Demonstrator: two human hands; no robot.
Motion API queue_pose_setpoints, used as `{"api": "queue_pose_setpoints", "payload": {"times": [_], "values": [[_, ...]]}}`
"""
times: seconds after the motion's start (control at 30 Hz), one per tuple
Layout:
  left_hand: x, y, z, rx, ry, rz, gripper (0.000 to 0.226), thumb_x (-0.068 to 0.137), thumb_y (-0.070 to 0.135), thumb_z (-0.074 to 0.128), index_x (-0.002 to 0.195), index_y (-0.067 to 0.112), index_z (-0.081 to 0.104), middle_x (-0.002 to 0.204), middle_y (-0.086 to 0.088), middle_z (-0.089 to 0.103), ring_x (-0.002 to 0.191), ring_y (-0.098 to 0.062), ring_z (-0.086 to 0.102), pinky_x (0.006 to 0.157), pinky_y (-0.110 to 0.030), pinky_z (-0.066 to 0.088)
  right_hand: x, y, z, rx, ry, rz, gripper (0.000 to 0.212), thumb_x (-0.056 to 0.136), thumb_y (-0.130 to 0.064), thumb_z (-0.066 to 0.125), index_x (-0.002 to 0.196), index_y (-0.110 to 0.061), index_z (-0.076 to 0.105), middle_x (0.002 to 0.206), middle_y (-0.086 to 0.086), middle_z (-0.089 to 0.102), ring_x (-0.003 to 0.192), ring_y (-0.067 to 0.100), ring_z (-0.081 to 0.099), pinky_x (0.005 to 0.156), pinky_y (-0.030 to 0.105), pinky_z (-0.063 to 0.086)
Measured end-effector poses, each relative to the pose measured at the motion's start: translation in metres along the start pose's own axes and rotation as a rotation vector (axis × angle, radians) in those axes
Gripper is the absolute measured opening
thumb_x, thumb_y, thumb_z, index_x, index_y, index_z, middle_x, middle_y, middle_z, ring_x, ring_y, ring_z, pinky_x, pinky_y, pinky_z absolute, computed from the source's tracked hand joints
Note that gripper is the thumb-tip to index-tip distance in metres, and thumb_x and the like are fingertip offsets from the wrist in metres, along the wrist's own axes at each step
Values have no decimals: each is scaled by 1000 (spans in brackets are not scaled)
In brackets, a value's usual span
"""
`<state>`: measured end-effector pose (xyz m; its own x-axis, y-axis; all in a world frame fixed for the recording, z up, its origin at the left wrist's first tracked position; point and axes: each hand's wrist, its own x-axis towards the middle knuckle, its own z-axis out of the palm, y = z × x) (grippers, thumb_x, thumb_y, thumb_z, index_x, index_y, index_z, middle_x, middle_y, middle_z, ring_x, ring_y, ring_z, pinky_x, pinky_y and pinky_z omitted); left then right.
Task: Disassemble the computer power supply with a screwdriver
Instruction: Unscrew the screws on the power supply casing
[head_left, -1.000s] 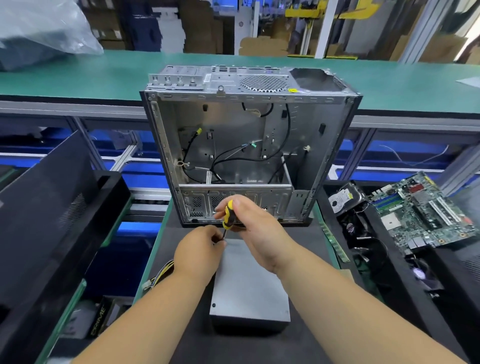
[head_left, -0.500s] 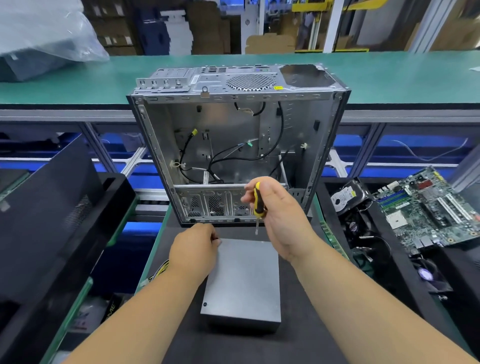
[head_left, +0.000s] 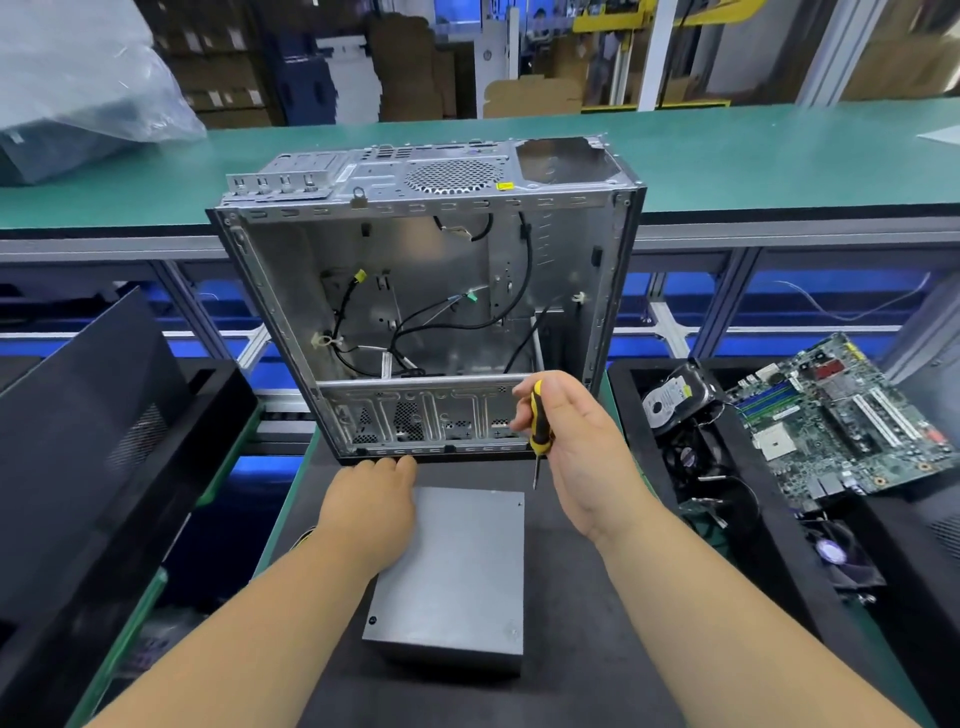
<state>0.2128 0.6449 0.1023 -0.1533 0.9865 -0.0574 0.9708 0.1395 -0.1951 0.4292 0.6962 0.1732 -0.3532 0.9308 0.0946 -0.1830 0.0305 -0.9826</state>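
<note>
The fingers of the left hand (head_left: 371, 501) go over the far left edge of the power supply (head_left: 452, 577), so their tips are hidden and I cannot tell if they curl round it or just press on it. The wires of the power supply are mostly hidden under the left arm; only a bit of yellow shows at the lower left. The bins at the left and right sides are cut off by the frame, and the things in the right bin are dark and hard to make out.

The power supply is a plain grey metal box with flat, smooth sides. It lies on the dark mat (head_left: 597, 649) in the lower middle of the picture, under the left hand and just below the right hand (head_left: 576, 452). The right hand holds a screwdriver (head_left: 537, 423) with a yellow and black handle. Its thin metal tip points down and hangs just above the far right corner of the box, not touching it.

Behind the hands stands an open computer case (head_left: 426, 312) of shiny silver metal, with black cables inside and round mesh holes on top. A green circuit board (head_left: 841, 410) with many small parts leans in the right bin, beside a round hard drive (head_left: 670, 402).
</note>
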Motion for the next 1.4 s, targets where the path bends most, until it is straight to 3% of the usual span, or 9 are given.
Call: {"api": "queue_pose_setpoints", "payload": {"times": [0.13, 0.27, 0.37, 0.5, 0.73, 1.0, 1.07, 1.2, 1.4], "values": [[2, -3, -1, -101, 41, -71, 12, 100, 23, 35, 104, 21, 47, 104, -1, 64, 92, -25, 61, 68, -33, 36, -1, 4, -10, 30, 22, 1, 28, 94, -44, 43, 86, -32, 67, 78, -6, 58, 79, 12, 53, 77, 30, 39], [-2, -3, -8, -441, 101, -190, 29, 103, 35, 41, 76, 25, 39, 75, 3, 59, 66, -16, 51, 58, -31, 37, 1, 0, -22, 6, 64, 43, 29, 84, -47, 46, 84, -27, 67, 76, -6, 58, 73, 11, 53, 75, 29, 46], [-8, 15, -25, -788, 91, -181, 24, 97, 34, 57, 74, 29, 53, 68, 8, 56, 63, -9, 50, 56, -27, 38, 2, -3, -33, -128, 72, 61, 31, 76, -54, 55, 83, -26, 65, 75, -10, 58, 68, 6, 50, 74, 26, 43], [-14, 54, -52, -1276, 59, -138, 11, 89, 14, 71, 82, 21, 73, 74, 8, 64, 61, 4, 52, 61, -10, 42, 0, -1, -43, -366, 2, 71, 9, 81, -23, 79, 85, -25, 71, 73, -12, 62, 70, 6, 56, 71, 25, 46], [-18, 99, -66, -1795, -223, -232, 23, 92, 20, 68, 72, 19, 80, 70, 2, 66, 61, -5, 54, 62, -18, 42, -15, 3, -51, -699, -107, 41, 21, 71, -20, 88, 84, -30, 74, 87, -12, 70, 87, 4, 65, 80, 23, 52], [-17, 111, -56, -1549, -141, -174, 29, 92, 41, 66, 69, 28, 78, 74, 6, 74, 68, -2, 61, 66, -17, 48, -15, 12, -70, -844, -113, -36, 15, 75, -24, 86, 72, -29, 71, 75, -9, 66, 77, 7, 61, 74, 33, 52], [-15, 111, -51, -1425, -96, -133, 27, 96, 41, 59, 81, 31, 79, 84, 9, 74, 81, -2, 63, 75, -20, 48, -9, 18, -75, -919, -105, -22, 13, 78, -26, 82, 72, -27, 70, 73, -8, 65, 76, 10, 61, 71, 34, 53], [-16, 104, -29, -881, 154, -51, 30, 96, 38, 57, 122, 27, 66, 115, 13, 56, 113, -8, 50, 94, -21, 36, 5, 38, -91, -1096, -84, 116, 7, 83, -21, 70, 79, -21, 64, 79, -2, 65, 80, 21, 60, 70, 37, 53], [-25, 103, -4, -692, 212, -38, 46, 92, 45, 60, 131, 19, 60, 129, 3, 54, 125, -17, 46, 110, -28, 31, 15, 80, -102, -1254, -162, 256, 7, 88, -17, 61, 93, -22, 62, 97, 3, 66, 90, 25, 58, 67, 29, 43]]}}
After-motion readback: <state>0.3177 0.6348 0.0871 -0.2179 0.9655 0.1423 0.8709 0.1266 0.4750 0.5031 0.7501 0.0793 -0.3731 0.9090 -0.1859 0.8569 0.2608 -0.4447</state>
